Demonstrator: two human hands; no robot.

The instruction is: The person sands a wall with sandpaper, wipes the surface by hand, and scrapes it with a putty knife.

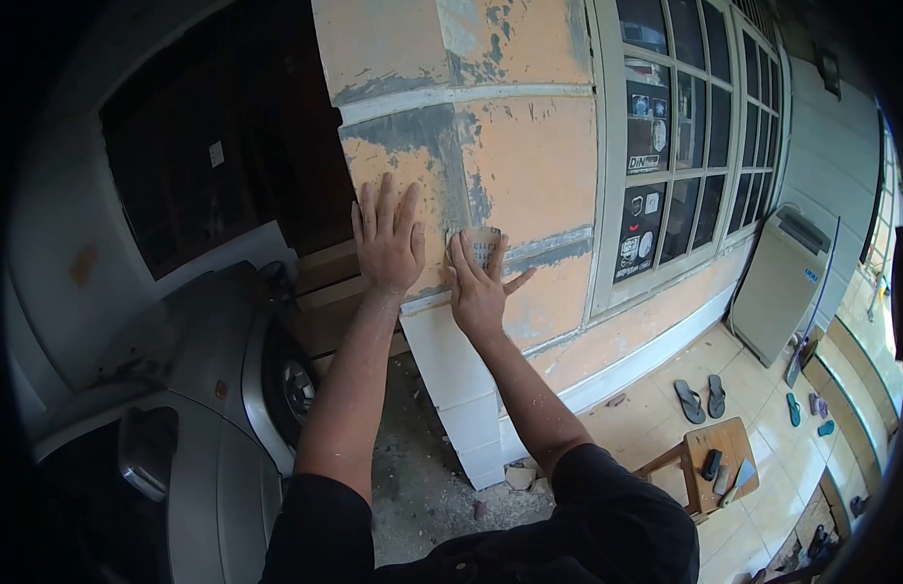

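The right hand (479, 297) presses sandpaper (484, 252), likely light, pliable and best held flat by its printed back, to the patchy wall (534, 165), the left hand (390, 255) splayed open alongside.

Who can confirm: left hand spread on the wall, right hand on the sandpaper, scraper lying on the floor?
Not quite: the scraper lies on the wooden stool, not the floor, as the head view shows. The left hand spread on the wall and the right hand on the sandpaper are correct.
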